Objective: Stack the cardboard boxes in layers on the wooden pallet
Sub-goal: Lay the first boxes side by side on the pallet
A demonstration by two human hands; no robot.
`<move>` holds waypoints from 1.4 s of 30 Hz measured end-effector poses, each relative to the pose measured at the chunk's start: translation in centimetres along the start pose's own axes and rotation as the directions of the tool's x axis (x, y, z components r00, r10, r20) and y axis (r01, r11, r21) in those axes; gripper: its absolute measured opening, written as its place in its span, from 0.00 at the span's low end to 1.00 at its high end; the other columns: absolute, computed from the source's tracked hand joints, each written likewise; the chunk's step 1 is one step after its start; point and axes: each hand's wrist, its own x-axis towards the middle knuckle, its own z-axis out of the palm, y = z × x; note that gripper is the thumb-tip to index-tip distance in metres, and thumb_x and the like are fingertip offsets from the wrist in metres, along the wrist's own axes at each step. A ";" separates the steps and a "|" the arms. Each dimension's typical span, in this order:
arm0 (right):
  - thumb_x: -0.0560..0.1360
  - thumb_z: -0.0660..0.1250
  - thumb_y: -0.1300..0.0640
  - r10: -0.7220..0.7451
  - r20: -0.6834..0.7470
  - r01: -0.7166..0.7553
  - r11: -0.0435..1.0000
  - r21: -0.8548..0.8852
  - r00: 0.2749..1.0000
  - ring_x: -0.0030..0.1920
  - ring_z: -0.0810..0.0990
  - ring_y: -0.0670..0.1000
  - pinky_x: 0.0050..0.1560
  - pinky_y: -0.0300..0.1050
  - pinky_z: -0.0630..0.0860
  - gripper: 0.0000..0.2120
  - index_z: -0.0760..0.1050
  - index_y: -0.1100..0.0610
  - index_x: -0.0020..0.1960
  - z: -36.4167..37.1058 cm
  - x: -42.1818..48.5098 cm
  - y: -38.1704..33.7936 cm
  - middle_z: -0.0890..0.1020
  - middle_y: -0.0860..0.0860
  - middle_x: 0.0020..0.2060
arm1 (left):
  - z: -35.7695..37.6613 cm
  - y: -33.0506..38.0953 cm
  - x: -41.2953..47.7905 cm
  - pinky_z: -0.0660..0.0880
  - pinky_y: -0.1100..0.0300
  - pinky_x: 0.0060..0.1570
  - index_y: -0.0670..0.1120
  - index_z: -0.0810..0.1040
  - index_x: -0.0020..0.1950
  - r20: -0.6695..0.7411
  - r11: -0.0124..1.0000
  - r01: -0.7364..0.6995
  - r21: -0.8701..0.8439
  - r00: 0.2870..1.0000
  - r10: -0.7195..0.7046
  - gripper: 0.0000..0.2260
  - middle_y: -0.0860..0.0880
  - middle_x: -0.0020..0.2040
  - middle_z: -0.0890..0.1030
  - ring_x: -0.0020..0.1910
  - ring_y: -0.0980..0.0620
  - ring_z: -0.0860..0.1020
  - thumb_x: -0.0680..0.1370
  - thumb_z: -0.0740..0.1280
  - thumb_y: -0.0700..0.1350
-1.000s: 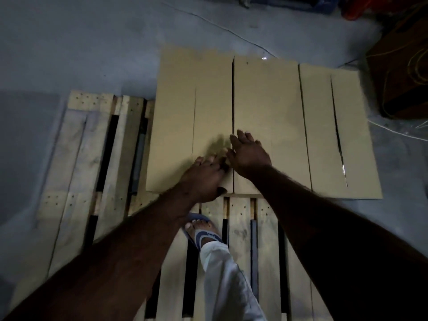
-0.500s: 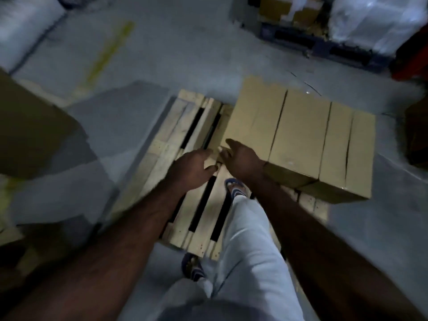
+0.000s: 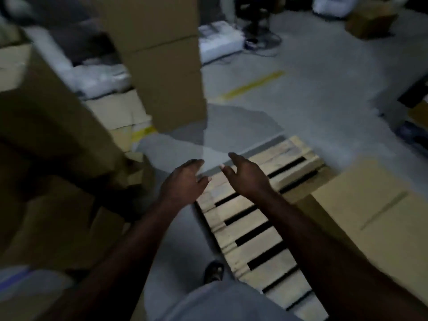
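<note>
Grey concrete floor across the middle and right of the frame, dim, with a darker patch at centre. Down the whole left side, a loose heap of large cardboard boxes, blurred, edges hard to tell apart. At upper centre, a taller stack of boxes, standing on the floor, at least two high with a seam between them.

Slanting from centre to lower right, the wooden pallet: pale slats, dark gaps, mostly bare. Over its right side, at the right edge of the frame, one flat-topped cardboard box with a closed flap seam along its top.

Reaching up from the bottom edge, two bare forearms. At centre, the left hand, above the floor just beside the pallet's upper-left corner; grip wide, fingers loosely spread, clasping nothing. Just beside it, the right hand, above the pallet's upper slats; grip wide too, palm turned inward. Near each other, not touching.

Behind the stack at upper centre, white wrapped bundles. In the upper right corner, a small brown box. Right of the stack, a yellow painted line on the floor. At lower centre, a foot in a dark sandal, on the floor just beside the pallet's left edge.
</note>
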 end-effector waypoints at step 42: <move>0.80 0.63 0.41 -0.741 0.375 0.818 0.567 -0.095 0.557 0.57 0.81 0.57 0.57 0.54 0.79 0.27 0.69 0.56 0.73 30.0 12.1 -63.7 0.81 0.57 0.62 | -36.5 -40.2 -18.2 0.68 0.43 0.69 0.49 0.39 0.81 -0.367 0.353 0.281 -0.892 0.004 -0.930 0.46 0.42 0.81 0.43 0.77 0.37 0.59 0.77 0.70 0.56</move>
